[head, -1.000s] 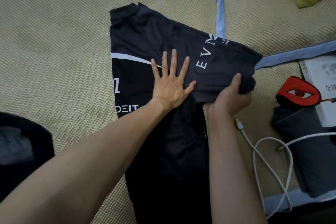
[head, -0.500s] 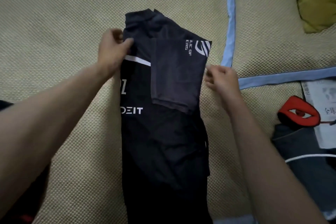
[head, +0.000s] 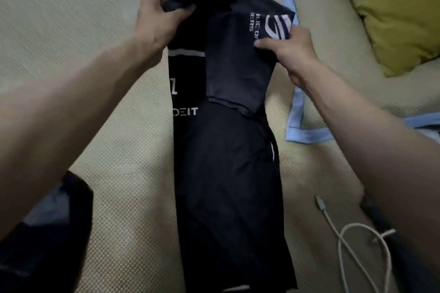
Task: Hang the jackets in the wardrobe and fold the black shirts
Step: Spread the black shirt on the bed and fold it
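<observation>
The black shirt (head: 226,162) lies lengthwise on the mat (head: 119,150), collar toward the far edge. The left hand (head: 159,19) grips the collar end; the right hand (head: 288,52) pinches the folded sleeve.

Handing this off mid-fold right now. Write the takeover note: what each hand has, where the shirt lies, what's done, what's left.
Left hand: grips the collar end of the black shirt, lifting it off the mat.
Right hand: pinches the shirt's right edge by the white logo.
Shirt: lies lengthwise in a narrow strip, its sleeve folded in over the front.
Done: sides folded in.
Left: probably fold the top end down over the hem, then set it aside. No jackets or wardrobe in view, so that part cannot be judged.
Nearby: white cable on the right, yellow cushion at upper right.
</observation>
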The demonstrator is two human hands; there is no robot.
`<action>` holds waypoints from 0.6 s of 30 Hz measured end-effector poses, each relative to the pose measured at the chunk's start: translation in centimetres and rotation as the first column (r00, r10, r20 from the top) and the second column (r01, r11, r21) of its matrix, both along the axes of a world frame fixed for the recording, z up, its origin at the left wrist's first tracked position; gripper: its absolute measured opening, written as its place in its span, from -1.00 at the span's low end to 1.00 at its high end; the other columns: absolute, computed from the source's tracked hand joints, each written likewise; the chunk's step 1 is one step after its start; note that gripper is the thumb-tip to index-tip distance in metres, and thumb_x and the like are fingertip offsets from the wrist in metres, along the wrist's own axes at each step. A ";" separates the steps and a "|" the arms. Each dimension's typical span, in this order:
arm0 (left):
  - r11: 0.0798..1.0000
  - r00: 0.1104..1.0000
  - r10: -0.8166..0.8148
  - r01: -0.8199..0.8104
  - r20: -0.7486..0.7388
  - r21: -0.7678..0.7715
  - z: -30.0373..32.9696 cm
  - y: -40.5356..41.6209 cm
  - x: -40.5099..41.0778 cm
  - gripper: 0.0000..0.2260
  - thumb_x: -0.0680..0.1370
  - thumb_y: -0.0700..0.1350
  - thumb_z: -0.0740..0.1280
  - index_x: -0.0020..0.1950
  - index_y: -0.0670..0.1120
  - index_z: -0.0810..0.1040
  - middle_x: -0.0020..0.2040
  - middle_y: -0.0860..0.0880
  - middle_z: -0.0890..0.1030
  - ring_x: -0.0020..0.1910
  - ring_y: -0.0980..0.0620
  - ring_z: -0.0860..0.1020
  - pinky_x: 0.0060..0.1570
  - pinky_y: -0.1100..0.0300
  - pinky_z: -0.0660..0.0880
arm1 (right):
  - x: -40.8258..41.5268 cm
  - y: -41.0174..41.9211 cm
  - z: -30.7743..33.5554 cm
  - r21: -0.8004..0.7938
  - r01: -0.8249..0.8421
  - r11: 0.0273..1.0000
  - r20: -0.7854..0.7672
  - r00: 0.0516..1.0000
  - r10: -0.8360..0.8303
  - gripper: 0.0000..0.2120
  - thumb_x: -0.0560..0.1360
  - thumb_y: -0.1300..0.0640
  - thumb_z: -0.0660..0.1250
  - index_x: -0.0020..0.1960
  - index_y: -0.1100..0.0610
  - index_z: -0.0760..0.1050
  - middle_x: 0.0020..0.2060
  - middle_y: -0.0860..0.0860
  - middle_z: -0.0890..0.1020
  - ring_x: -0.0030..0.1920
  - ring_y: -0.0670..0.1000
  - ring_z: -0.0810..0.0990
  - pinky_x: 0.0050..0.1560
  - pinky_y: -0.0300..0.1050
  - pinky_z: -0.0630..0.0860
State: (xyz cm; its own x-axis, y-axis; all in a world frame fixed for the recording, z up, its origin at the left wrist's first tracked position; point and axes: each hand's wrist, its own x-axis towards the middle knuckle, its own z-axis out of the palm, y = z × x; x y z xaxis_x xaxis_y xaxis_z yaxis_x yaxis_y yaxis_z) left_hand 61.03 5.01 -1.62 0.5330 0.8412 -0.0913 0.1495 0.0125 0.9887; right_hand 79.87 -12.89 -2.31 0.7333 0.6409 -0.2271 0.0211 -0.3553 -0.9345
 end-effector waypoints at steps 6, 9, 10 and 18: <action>0.872 0.927 -0.335 0.374 -0.171 0.318 4.4 -8.3 -10.2 -0.83 0.51 -0.10 0.50 0.05 0.07 0.61 -0.18 0.36 0.62 -0.14 0.40 0.53 -0.06 0.43 0.46 | -5.7 -10.5 5.3 -0.167 -0.226 0.960 0.472 0.836 0.280 -0.64 0.44 0.06 0.52 -0.35 -0.07 0.35 -0.52 -0.13 0.47 -0.44 -0.24 0.41 -0.38 -0.36 0.28; 0.533 0.609 -0.588 0.787 -0.532 0.311 1.7 -15.0 -18.1 -0.85 0.52 0.07 0.39 0.06 0.10 0.53 -0.04 0.19 0.61 -0.16 0.31 0.54 -0.12 0.45 0.44 | -9.6 -19.6 2.6 -0.455 -0.509 0.730 0.436 0.588 0.682 -0.96 0.44 0.13 0.41 -0.15 0.03 0.55 -0.30 -0.07 0.62 -0.26 -0.12 0.58 -0.24 -0.26 0.38; 0.338 0.404 -0.666 0.913 -0.627 0.228 0.4 -17.6 -20.5 -0.83 0.54 0.06 0.33 0.11 0.10 0.50 0.00 0.15 0.61 -0.12 0.24 0.57 -0.10 0.34 0.52 | -10.7 -22.8 1.4 -0.528 -0.594 0.608 0.351 0.499 0.792 -0.79 0.38 0.21 0.42 -0.01 0.04 0.61 -0.12 -0.06 0.69 -0.11 -0.07 0.63 -0.10 -0.25 0.43; 0.331 0.312 -0.631 0.936 -0.710 0.117 -4.2 -21.5 -21.7 -0.66 0.59 0.07 0.12 0.30 0.02 0.48 0.13 0.04 0.64 0.05 -0.04 0.63 0.02 0.01 0.56 | -11.9 -24.2 -1.4 -0.611 -0.508 0.607 0.308 0.553 0.774 -0.68 0.50 0.13 0.41 0.24 0.05 0.54 0.11 -0.06 0.64 0.13 0.06 0.62 0.14 -0.06 0.50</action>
State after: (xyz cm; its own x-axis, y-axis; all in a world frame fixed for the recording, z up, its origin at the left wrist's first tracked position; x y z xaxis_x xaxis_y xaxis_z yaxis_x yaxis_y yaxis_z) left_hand 39.37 -16.46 -5.87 0.9390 0.0062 -0.3438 0.2180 -0.7838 0.5815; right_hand 67.97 -37.13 -3.73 0.2298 0.9153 -0.3309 0.8088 -0.3687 -0.4582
